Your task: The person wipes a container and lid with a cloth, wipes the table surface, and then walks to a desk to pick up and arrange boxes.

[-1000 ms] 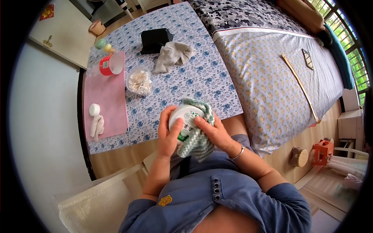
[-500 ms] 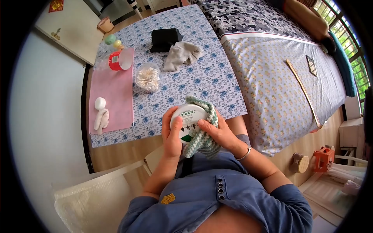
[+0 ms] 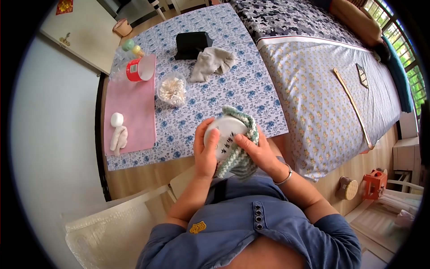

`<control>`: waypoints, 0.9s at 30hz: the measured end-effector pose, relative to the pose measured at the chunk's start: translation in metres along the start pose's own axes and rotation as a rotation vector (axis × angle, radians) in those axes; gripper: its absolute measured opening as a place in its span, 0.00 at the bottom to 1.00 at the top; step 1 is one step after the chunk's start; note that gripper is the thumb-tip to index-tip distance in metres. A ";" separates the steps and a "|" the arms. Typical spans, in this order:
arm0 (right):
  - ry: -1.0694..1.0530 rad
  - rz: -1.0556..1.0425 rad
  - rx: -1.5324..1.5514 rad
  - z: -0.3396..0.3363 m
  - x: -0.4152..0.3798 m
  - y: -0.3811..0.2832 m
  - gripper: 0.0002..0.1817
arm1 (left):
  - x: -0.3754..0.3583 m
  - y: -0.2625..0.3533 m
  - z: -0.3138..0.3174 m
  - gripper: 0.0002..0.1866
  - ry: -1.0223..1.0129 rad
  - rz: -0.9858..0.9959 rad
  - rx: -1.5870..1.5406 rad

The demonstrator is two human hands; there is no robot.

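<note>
Between my two hands, above my lap by the table's front edge, is a round white tub [image 3: 225, 130] with dark printed characters on its lid. My left hand [image 3: 206, 150] grips its left side, thumb on the lid. A green-and-white striped knitted cloth [image 3: 240, 117] wraps around the tub's right side and hangs below it. My right hand [image 3: 259, 151] presses this cloth to the tub, its thumb lying on the lid. The tub's underside and most of the fingers are hidden.
On the flowered table [image 3: 251, 80] stand a clear tub of cotton swabs [image 3: 172, 91], a grey cloth [image 3: 210, 65], a black box [image 3: 192, 45] and a red container [image 3: 139, 71] by a pink mat [image 3: 130, 107]. A bed [image 3: 304, 103] adjoins on the right; another person's leg [image 3: 356, 22] rests there.
Both hands have shifted slightly right with the tub and cloth. The lid has tilted and turned a little, and its green patch no longer shows.
</note>
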State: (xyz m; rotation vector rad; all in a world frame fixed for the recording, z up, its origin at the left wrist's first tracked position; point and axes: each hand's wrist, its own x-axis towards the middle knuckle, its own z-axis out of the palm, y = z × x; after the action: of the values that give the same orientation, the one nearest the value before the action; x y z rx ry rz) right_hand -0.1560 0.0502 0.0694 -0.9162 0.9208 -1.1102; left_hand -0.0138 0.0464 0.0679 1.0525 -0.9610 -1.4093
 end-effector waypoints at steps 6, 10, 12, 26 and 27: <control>0.020 0.056 0.090 -0.002 0.001 0.012 0.22 | 0.006 -0.007 -0.009 0.19 0.088 0.067 0.036; -0.181 0.089 -0.067 -0.016 0.003 0.002 0.23 | 0.013 0.005 -0.027 0.21 -0.282 -0.116 0.147; -0.197 0.100 -0.076 -0.015 0.003 0.000 0.23 | 0.014 0.007 -0.023 0.21 -0.339 -0.185 0.147; -0.298 0.009 -0.265 -0.025 0.012 -0.001 0.21 | 0.017 -0.001 -0.022 0.18 -0.373 -0.122 0.169; -0.300 0.031 -0.297 -0.024 0.013 -0.005 0.21 | 0.017 -0.003 -0.019 0.17 -0.368 -0.093 0.198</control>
State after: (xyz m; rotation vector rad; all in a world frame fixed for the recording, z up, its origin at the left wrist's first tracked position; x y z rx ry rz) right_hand -0.1773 0.0335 0.0644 -1.2694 0.8585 -0.7916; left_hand 0.0029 0.0297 0.0579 1.0098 -1.3550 -1.6452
